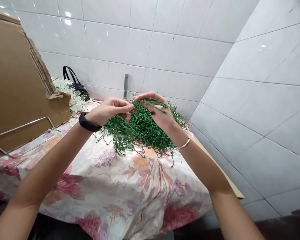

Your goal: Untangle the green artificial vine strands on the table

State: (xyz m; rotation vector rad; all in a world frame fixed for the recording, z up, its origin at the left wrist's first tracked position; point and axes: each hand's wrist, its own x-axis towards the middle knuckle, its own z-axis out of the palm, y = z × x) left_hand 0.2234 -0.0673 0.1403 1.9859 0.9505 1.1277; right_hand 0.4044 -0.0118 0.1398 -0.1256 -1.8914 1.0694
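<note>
Both my hands are raised above a tangled pile of thin green artificial stems (pixel 150 131) on the cloth-covered table. My right hand (pixel 161 113), with a silver bangle at its wrist, holds a small bunch of green stems (pixel 152 102) lying across its palm and fingers. My left hand (pixel 112 108), with a black band on its wrist, comes from the left, thumb and fingers pinched at the near end of those stems. Its fingertips almost touch my right fingers. Some green strands below my left hand look blurred.
A floral tablecloth (pixel 115 180) covers the table, bunched at the front. On the left are a large cardboard box (pixel 17 76), a wire frame (pixel 22 126), white artificial flowers (pixel 76 103) and a black-handled bag (pixel 80 88). White tiled walls (pixel 160 50) close in the back and right.
</note>
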